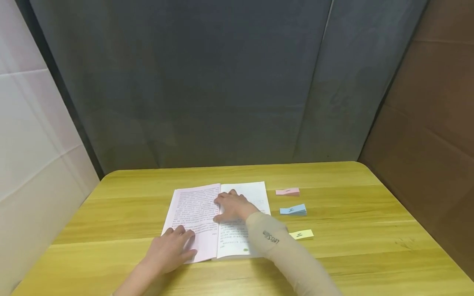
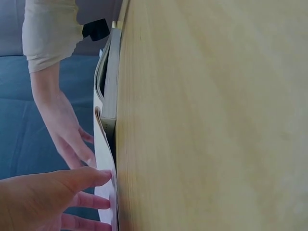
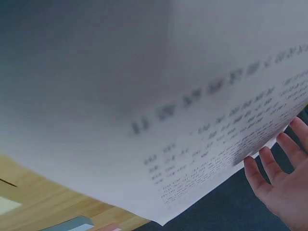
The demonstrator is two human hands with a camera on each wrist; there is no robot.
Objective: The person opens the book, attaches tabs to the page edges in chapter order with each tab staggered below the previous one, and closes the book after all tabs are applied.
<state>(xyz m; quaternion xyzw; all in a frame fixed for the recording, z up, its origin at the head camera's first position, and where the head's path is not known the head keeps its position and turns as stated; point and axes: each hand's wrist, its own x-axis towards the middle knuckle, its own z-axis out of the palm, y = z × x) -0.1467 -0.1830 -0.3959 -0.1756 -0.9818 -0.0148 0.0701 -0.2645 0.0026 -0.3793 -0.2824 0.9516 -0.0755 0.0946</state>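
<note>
An open book (image 1: pixel 255 193) lies on the table, its left page pinkish and its right page white, both with lines of print. My left hand (image 1: pixel 168 248) rests on the lower left page with fingers spread, thumb near the bottom edge. Reaching across the right page, my right hand (image 1: pixel 233 207) touches the book close to the fold. From the side, in the left wrist view, the page block (image 2: pixel 111 77) shows its thickness and the top pages bulge upward. The right wrist view shows the right fingers (image 3: pixel 272 166) against the printed page (image 3: pixel 211 139).
Right of the book, three small paper stacks run from back to front: pink (image 1: pixel 287 192), blue (image 1: pixel 293 209) and yellow (image 1: pixel 301 234), each with dark marks. The right sleeve (image 1: pixel 285 246) passes just before the yellow one. A dark curtain (image 1: pixel 222 82) hangs behind the wooden table (image 1: pixel 352 246).
</note>
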